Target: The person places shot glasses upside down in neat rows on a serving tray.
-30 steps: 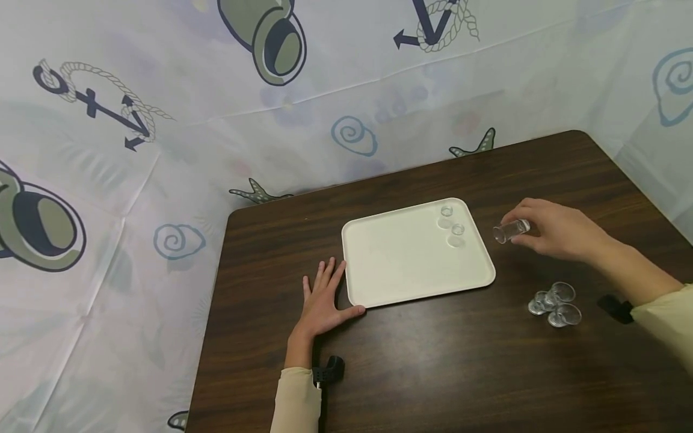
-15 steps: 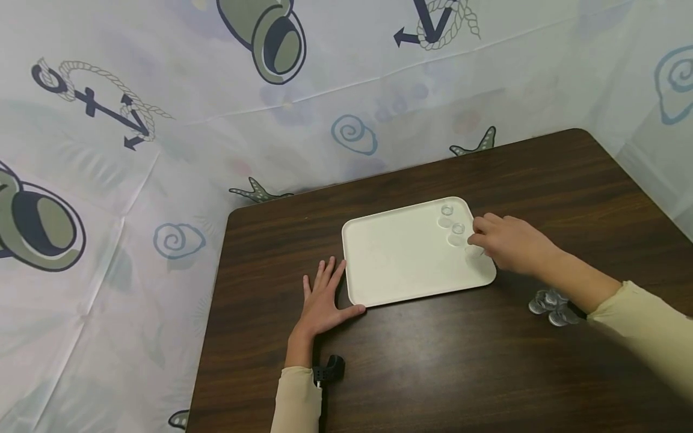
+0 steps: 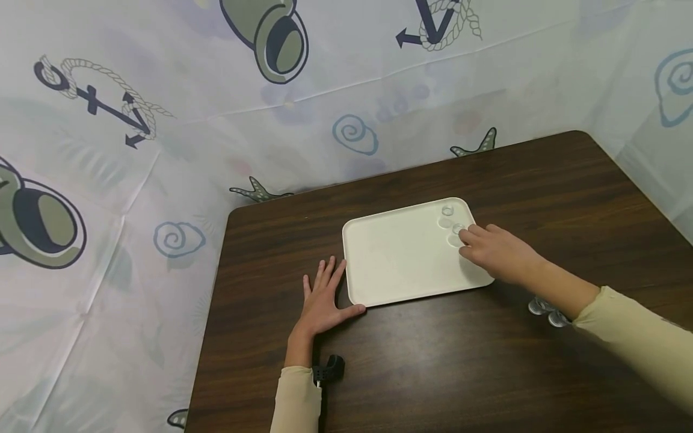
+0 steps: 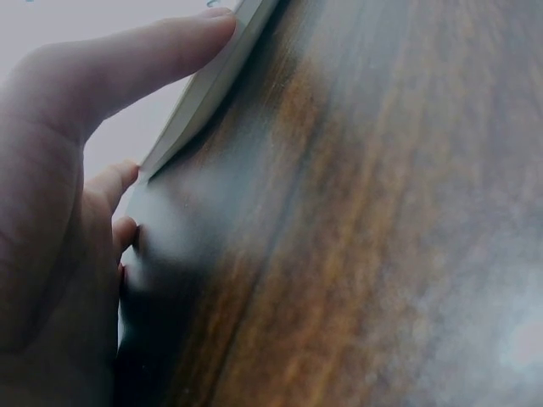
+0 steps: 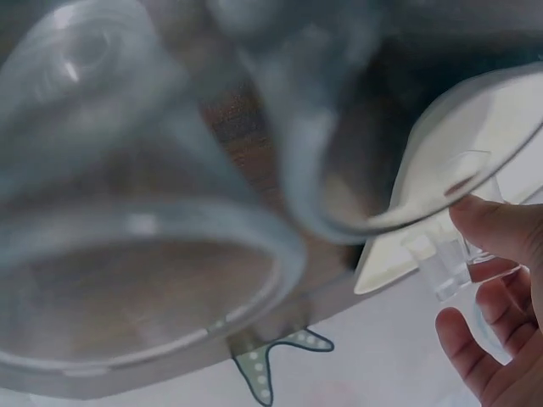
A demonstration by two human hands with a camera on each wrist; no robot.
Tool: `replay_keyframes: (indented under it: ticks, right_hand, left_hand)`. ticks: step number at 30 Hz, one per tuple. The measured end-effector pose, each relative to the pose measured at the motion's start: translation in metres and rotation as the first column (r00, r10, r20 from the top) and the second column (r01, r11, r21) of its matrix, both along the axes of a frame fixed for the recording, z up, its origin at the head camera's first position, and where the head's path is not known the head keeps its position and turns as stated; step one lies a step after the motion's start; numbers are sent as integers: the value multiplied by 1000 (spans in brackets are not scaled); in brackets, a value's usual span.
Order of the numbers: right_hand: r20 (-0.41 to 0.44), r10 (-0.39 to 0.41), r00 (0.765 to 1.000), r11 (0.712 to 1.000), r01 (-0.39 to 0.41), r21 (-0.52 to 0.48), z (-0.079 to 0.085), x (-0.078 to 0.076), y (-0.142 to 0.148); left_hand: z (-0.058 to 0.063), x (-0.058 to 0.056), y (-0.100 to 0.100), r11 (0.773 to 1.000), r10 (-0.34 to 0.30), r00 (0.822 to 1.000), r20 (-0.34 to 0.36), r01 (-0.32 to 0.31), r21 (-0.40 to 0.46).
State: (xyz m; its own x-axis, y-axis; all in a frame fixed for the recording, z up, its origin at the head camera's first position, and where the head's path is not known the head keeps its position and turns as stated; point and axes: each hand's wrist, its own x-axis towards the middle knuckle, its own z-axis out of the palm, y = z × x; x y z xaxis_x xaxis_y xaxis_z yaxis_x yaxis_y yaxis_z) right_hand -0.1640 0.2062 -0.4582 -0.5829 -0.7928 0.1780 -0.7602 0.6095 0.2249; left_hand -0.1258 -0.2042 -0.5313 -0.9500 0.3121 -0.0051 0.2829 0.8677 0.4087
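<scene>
My right hand is over the right side of a cream tray, fingertips low and bent together. In the right wrist view its thumb and fingers pinch a small clear shot glass, largely covered by them; in the head view the hand hides it. Just beyond the fingertips, a shot glass stands on the tray, with another shot glass farther back. My left hand lies with spread fingers at the tray's left side, its thumb on the front left corner and index fingertip at the left edge.
Several more clear glasses stand on the dark wood table at the right, partly behind the right forearm. They loom large in the right wrist view. A printed cloth hangs along the table's far and left sides.
My right hand has carried the shot glass leftward from beside the tray to over its right side, then slightly farther left toward the standing glasses. The left hand and tray have stayed put.
</scene>
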Motion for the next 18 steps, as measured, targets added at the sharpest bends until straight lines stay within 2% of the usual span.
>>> replay_keyframes:
  ticks: [18]
  right_hand:
    - [-37, 47, 998, 998, -46, 37, -6, -2, -4]
  left_hand:
    - [2, 0, 1, 1000, 5, 1000, 5, -5, -4]
